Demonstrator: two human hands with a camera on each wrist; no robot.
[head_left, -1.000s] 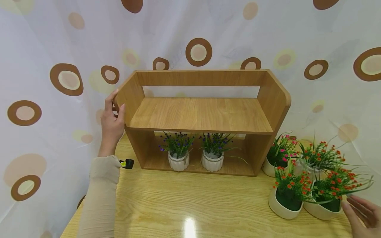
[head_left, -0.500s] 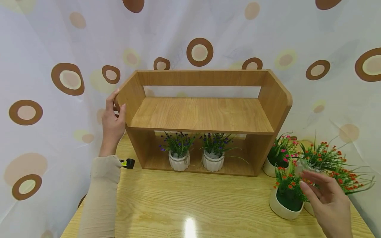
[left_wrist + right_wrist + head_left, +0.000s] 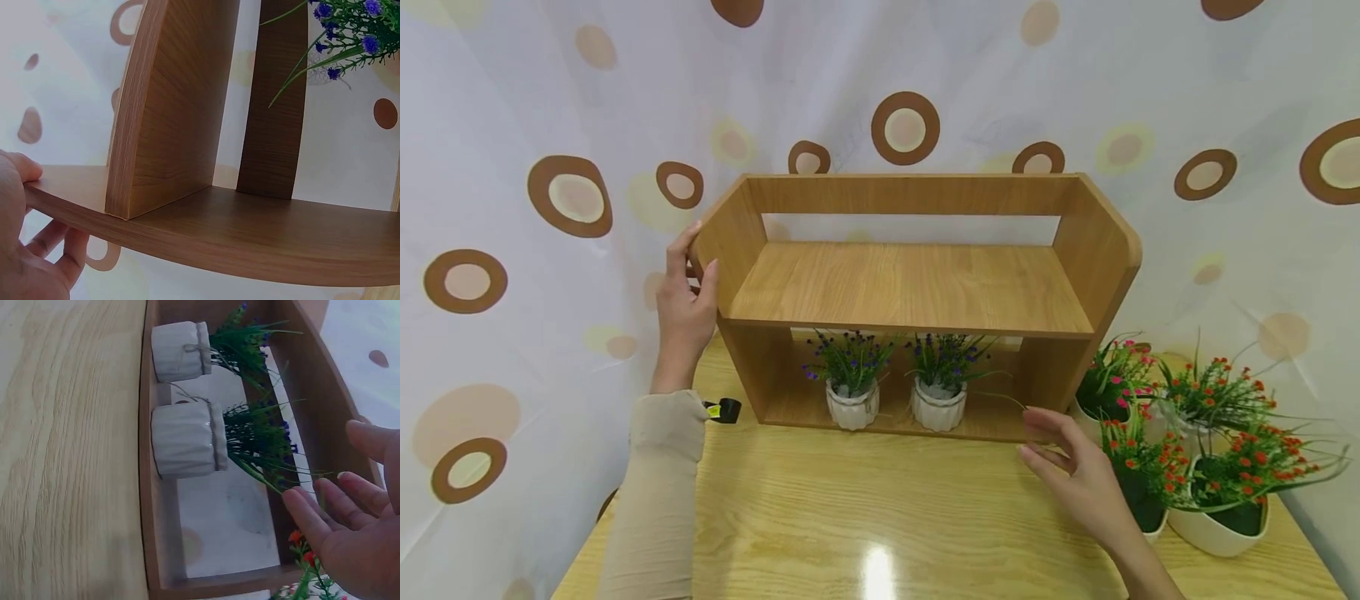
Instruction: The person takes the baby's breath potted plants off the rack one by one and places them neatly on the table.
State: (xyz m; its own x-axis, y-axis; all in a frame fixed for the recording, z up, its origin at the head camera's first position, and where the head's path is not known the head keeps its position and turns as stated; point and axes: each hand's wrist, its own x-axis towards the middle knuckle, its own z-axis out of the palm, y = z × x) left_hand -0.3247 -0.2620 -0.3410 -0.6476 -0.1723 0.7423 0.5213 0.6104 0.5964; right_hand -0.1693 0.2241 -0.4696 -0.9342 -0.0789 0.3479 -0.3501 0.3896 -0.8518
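gripping the wooden shelf [image 3: 910, 287] (left fingers [image 3: 678, 250])

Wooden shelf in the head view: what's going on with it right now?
A person's left hand grips the left side of the wooden shelf. Their right hand, holding nothing, is by its lower right corner; I can't tell whether it touches. Two white pots of purple flowers stand on the lower tier. Four pots of pink or red flowers stand right of the shelf.
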